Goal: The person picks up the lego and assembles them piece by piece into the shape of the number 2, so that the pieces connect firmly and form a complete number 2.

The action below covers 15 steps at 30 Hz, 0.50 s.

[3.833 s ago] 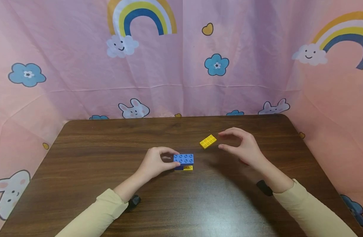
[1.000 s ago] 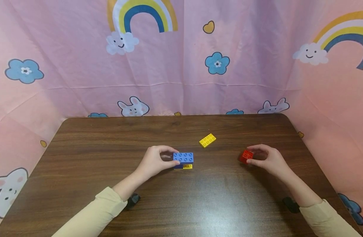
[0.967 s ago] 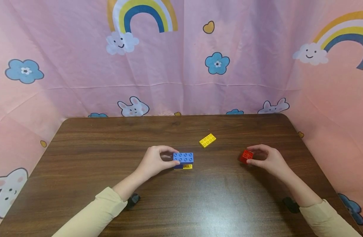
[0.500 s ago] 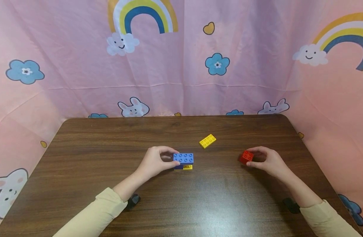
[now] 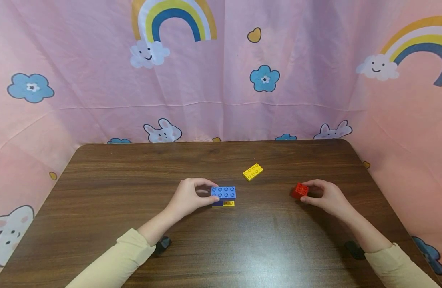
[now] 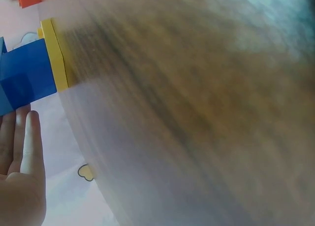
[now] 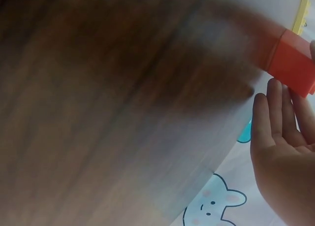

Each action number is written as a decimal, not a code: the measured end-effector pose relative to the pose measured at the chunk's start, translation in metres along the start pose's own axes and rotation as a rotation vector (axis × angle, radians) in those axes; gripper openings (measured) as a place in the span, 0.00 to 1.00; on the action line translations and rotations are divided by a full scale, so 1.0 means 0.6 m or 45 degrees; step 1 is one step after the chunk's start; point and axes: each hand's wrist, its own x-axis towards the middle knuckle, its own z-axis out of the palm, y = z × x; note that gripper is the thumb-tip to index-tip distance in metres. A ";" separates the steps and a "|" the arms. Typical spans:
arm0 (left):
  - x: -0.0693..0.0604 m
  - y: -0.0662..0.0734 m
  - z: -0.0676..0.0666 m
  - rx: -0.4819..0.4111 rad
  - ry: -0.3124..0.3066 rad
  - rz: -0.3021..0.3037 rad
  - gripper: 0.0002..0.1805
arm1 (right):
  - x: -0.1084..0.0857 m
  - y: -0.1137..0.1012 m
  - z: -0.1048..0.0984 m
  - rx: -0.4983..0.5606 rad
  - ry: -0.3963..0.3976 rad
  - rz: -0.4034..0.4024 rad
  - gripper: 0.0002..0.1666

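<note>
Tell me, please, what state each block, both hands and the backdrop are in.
Block stack: upright, studs up, blue above yellow
Left hand: gripping the stack
Red block: studs up, held
Right hand: pinching the red block
Loose yellow block: flat, studs up, untouched
Cloth backdrop: hanging, creased

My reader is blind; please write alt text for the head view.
A left hand holds a stack of blue and yellow bricks on a table, and a right hand grips a red brick. A loose yellow brick lies between them, farther back.
</note>
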 end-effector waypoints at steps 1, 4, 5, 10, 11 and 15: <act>0.000 0.000 0.000 -0.001 -0.001 0.000 0.16 | 0.000 0.000 0.000 -0.002 0.001 0.001 0.27; 0.000 0.001 0.000 -0.005 -0.001 0.002 0.16 | 0.000 -0.001 0.000 -0.010 0.008 0.001 0.26; 0.000 0.001 0.000 -0.007 -0.001 0.002 0.16 | 0.000 -0.001 0.000 -0.014 0.011 0.001 0.26; 0.000 0.001 0.000 0.003 -0.006 0.005 0.16 | 0.001 -0.001 -0.001 -0.031 0.030 0.001 0.26; 0.000 0.001 0.000 0.006 -0.009 0.004 0.16 | 0.001 -0.001 -0.001 -0.036 0.035 0.000 0.26; 0.001 0.001 -0.001 0.005 -0.015 -0.014 0.16 | 0.002 -0.003 0.000 -0.046 0.051 -0.008 0.25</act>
